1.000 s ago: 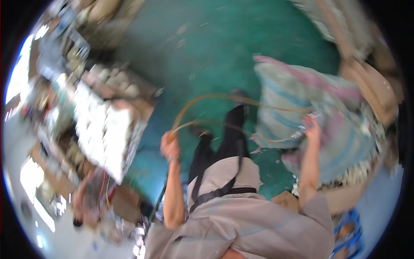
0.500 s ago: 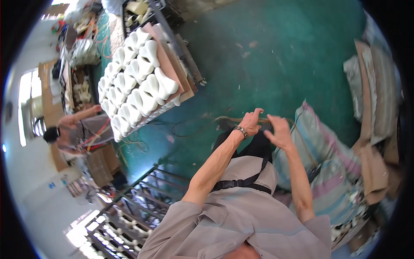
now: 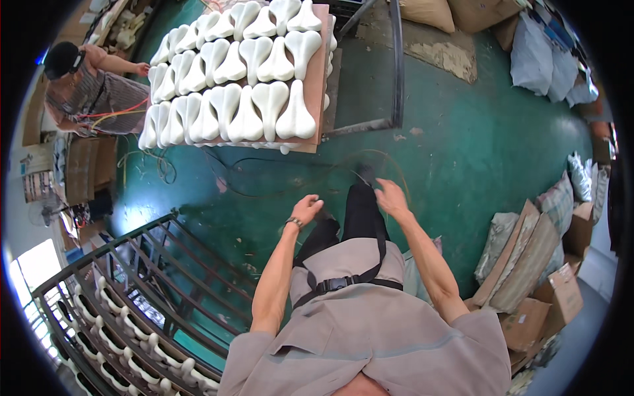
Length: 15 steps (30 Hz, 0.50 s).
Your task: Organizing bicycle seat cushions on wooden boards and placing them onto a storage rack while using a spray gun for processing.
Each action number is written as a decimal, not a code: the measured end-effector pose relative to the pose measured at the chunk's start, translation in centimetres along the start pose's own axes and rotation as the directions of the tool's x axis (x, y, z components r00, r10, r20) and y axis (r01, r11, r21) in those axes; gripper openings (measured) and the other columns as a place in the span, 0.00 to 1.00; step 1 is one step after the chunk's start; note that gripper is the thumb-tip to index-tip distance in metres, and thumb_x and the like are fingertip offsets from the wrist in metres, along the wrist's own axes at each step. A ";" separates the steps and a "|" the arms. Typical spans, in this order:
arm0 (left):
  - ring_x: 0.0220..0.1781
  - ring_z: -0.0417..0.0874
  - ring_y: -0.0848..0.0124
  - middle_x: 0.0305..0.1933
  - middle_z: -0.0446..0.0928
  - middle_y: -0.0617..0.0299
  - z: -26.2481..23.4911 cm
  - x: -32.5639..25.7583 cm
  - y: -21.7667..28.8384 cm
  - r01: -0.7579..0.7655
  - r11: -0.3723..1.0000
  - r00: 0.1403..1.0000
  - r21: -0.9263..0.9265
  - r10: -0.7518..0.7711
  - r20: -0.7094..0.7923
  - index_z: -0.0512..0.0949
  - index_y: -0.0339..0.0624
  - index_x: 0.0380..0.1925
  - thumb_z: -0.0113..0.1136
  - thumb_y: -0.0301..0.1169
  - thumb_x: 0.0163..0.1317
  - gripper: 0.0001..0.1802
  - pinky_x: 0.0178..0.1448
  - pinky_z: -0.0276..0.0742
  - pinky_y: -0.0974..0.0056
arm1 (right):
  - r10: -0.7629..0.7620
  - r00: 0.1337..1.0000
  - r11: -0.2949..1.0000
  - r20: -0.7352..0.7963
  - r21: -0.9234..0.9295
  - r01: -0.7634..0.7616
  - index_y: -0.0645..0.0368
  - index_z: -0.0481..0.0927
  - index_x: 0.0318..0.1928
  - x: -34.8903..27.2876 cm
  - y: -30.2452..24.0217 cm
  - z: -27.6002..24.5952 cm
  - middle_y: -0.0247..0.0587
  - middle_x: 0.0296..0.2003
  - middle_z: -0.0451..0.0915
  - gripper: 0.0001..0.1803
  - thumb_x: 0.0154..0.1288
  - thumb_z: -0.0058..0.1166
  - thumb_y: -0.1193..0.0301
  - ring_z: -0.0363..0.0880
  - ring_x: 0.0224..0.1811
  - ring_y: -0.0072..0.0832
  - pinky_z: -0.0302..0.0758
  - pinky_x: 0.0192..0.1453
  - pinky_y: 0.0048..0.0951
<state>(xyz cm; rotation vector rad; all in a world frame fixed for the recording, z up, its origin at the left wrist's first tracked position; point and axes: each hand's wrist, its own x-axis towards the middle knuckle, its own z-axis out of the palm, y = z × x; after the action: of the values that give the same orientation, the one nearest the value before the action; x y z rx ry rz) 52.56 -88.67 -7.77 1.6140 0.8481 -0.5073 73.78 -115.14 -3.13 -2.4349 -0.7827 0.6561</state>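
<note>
A wooden board (image 3: 319,79) lies on the green floor (image 3: 475,158), loaded with rows of white saddle-shaped mouldings (image 3: 238,72) packed side by side. Beside its left end a second person (image 3: 86,92) in a striped top and dark cap bends over coloured cords. Just right of the board stands a dark metal frame (image 3: 396,66). Near the lower left, a black barred rack (image 3: 152,277) holds more white pieces (image 3: 125,343) along its rails. Flattened cardboard (image 3: 528,257) and boxes (image 3: 561,297) pile at the right, with pale sacks (image 3: 541,53) well apart at the upper right.
</note>
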 end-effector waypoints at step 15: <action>0.74 0.66 0.50 0.68 0.70 0.44 -0.9 29.8 2.4 -0.358 -0.454 0.854 -0.816 -0.513 -0.089 0.63 0.31 0.69 0.39 0.73 0.68 0.53 0.84 0.46 0.41 | 0.502 0.849 0.489 0.166 0.755 -0.437 0.57 0.79 0.39 74.1 -3.4 6.8 0.41 0.36 0.80 0.08 0.67 0.53 0.66 0.79 0.38 0.36 0.80 0.44 0.47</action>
<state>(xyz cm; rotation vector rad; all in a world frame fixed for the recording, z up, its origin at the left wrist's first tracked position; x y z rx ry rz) 73.35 -80.55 -27.67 -0.3428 1.2253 0.7398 121.81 -63.78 -27.64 -1.7872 0.2557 0.8639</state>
